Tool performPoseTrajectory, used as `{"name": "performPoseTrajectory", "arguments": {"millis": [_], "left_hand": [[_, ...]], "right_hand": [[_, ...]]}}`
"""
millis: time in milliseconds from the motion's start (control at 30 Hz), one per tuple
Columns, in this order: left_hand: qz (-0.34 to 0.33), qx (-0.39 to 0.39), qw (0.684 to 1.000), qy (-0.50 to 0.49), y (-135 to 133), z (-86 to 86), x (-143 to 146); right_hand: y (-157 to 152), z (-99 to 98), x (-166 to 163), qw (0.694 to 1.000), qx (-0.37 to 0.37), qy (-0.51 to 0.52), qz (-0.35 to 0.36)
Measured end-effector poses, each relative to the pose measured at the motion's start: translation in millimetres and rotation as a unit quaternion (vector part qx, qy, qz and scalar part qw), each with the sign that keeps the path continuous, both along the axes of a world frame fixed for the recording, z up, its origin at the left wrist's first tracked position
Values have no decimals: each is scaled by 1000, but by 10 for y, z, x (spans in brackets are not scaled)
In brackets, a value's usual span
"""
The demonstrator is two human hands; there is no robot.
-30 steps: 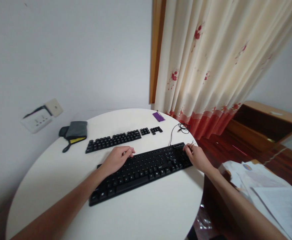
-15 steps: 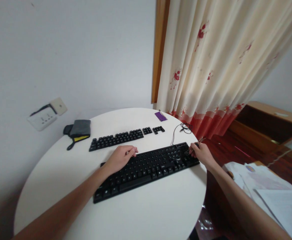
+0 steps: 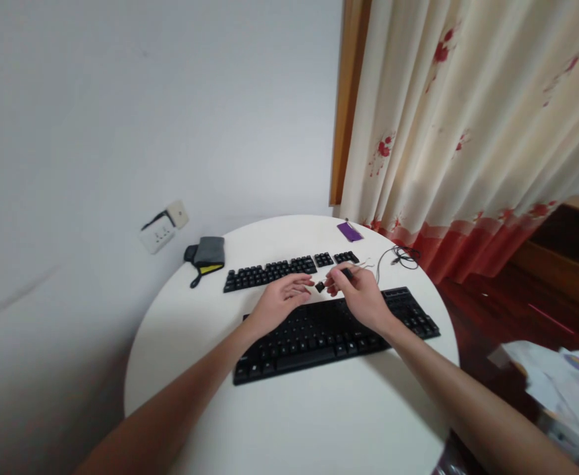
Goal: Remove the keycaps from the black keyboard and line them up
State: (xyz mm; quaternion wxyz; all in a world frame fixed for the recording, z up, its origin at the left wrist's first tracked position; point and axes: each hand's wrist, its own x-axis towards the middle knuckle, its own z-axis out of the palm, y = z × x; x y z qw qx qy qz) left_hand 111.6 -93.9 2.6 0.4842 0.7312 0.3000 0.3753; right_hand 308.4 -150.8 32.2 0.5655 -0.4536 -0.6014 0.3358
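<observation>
My right hand (image 3: 361,293) is closed round a wire keycap puller with a black handle (image 3: 347,272). Thin wires stick out from its far side. At the puller's near end sits a small black keycap (image 3: 319,287), above the keyboard's rear edge. My left hand (image 3: 284,300) is open, its fingers stretched toward the keycap with a small gap between. Beneath both hands lies a black keyboard (image 3: 313,359), tilted across the white table, with keycaps off in its upper area. Behind it, removed keycaps (image 3: 289,267) stand in rows and small blocks.
A grey pouch (image 3: 211,251) with yellow lining lies at the table's back left. A purple packet (image 3: 350,231) is at the back, and a coiled cable (image 3: 407,257) rests at the right. The round white table (image 3: 180,343) stands by a wall and curtain.
My right hand has moved left from the keyboard's right end, carrying the puller and a keycap. My left hand has lifted and opened toward it. The view has turned left.
</observation>
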Motion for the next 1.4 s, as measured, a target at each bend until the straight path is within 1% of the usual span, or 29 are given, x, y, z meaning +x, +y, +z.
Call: {"name": "performPoseTrajectory", "arguments": {"millis": [67, 200, 367, 500, 633, 733, 900, 1033, 1167, 1233, 1300, 1400], "left_hand": [[5, -25, 999, -36, 27, -12, -22], [36, -43, 996, -64, 104, -56, -59], [40, -40, 997, -46, 126, -183, -16], [51, -38, 998, -27, 52, -258, 35], [75, 17, 997, -6, -5, -245, 48], [86, 66, 994, 35, -15, -225, 40], [61, 129, 985, 96, -46, -198, 27], [44, 182, 975, 117, -106, -167, 42], [38, 187, 976, 102, -134, -157, 60], [53, 184, 978, 86, -117, -152, 52], [69, 187, 977, 80, -81, -135, 33], [81, 191, 975, 85, -25, -95, 0]], "right_hand": [[92, -26, -163, 1000, 11, 0, 15], [193, -173, -306, 1000, 13, 6, -3], [157, -379, -329, 999, -47, 7, 7], [121, -472, -346, 998, -62, 7, -7], [123, -534, -344, 997, -77, -8, -27], [128, -572, -335, 996, -78, -29, -39], [134, -575, -312, 994, -74, -47, -71], [146, -549, -271, 991, -86, -53, -88], [154, -529, -228, 986, -73, -95, -115], [149, -510, -210, 983, -55, -123, -126], [136, -482, -196, 981, -16, -145, -124], [104, -434, -188, 982, 51, -163, -78]]}}
